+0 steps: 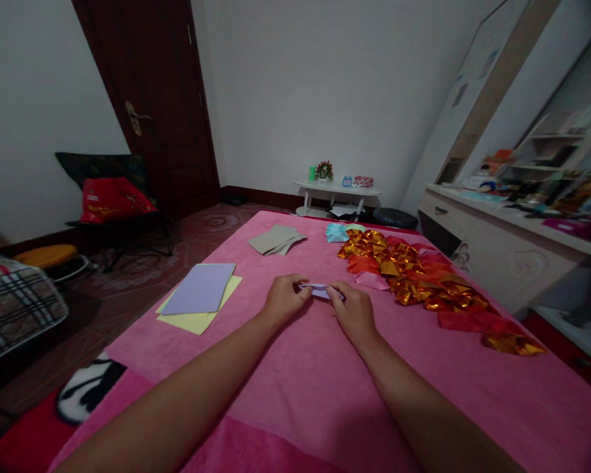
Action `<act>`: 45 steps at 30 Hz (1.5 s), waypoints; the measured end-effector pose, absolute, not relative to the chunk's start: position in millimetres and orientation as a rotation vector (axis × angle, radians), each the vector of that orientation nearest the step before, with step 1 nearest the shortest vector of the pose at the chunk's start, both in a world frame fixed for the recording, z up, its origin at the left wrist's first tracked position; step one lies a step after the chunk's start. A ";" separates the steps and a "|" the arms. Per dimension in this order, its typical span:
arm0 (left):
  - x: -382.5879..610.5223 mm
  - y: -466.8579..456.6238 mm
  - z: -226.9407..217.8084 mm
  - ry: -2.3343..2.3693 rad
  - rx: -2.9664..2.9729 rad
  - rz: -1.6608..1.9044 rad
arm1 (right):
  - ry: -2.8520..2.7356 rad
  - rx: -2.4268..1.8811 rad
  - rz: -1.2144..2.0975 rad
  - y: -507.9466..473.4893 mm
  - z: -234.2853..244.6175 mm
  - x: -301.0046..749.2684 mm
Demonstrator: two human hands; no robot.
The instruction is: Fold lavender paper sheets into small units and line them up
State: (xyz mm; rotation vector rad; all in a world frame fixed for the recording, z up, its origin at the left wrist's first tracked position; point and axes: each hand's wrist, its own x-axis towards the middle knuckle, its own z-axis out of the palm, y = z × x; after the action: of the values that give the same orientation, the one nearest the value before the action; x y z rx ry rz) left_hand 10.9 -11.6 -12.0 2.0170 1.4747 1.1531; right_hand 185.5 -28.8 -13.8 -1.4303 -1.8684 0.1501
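A small folded piece of lavender paper [320, 291] is stretched between both hands, just above the pink cloth [295, 381]. My left hand [284, 301] pinches its left end between thumb and fingers. At the right end, my right hand [353, 312] grips it the same way. To the left lies a stack of lavender sheets [199, 289] on top of yellow paper [192, 323]. Farther back rests a fanned pile of grey-beige paper [277, 240]. Right of my hands, many folded shiny gold and red paper pieces [408, 286] lie in rows, with a pale blue one [335, 232] at the far end.
A low white table [337, 188] with a small potted plant [324, 171] stands against the back wall. On the right is a cluttered white dresser [512, 230]. A folding chair holding a red bag [113, 199] stands left, near the dark door [157, 98].
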 end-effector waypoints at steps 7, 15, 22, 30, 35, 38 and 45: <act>14.8 -23.0 -2.0 1.813 2.339 0.803 | -1.793 -1.617 0.094 -26.8 -13.4 187.4; 17.4 -23.1 -3.9 1.784 2.461 0.702 | -1.889 -1.854 -0.125 -28.8 -8.7 183.2; 19.4 -20.6 -5.0 1.801 2.425 0.750 | -1.942 -1.834 -0.185 -33.2 -7.1 178.6; 15.9 -16.7 -8.1 1.530 2.413 0.944 | -1.955 -1.866 -0.110 -36.7 -3.6 177.7; 15.9 -18.8 -6.7 1.564 2.348 0.968 | -1.916 -1.759 -0.036 -36.6 -4.6 178.4; 17.2 -19.2 -6.9 1.717 2.365 0.889 | -1.879 -1.569 0.075 -35.4 -7.6 180.4; 20.4 -21.7 -6.1 1.685 2.498 0.752 | -1.654 -1.370 0.387 -30.9 -13.4 185.3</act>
State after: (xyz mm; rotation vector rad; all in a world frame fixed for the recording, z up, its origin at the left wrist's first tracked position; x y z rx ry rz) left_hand 20.4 -21.7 -6.1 2.4983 1.6846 0.7517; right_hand 185.3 -30.9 -13.4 -1.3699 -1.6537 0.3872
